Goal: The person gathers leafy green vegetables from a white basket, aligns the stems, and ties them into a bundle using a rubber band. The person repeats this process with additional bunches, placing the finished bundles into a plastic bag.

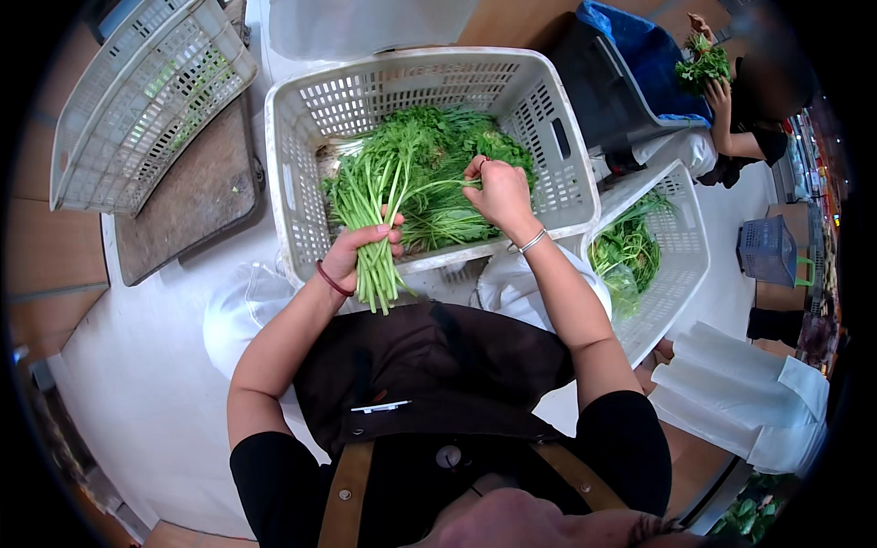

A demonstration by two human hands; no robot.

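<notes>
My left hand (360,253) grips a bunch of long green leafy stalks (377,267) by the lower stems, over the near left rim of a white plastic crate (425,61). The cut ends point towards my apron, and the feathery tops spread over the crate. To the right, my right hand (502,190) pinches a single thin stalk (438,183) that stretches across from the bunch. Whether that stalk is still part of the bunch is hard to tell. Beneath both hands, loose leafy greens (452,147) cover much of the crate's bottom.
On the left, a tilted white crate (157,103) rests on a worn flat platform (192,198). A second crate with greens (675,233) stands right. Behind it is a dark bin with a blue liner (658,61). A person there holds a bunch of greens (703,65).
</notes>
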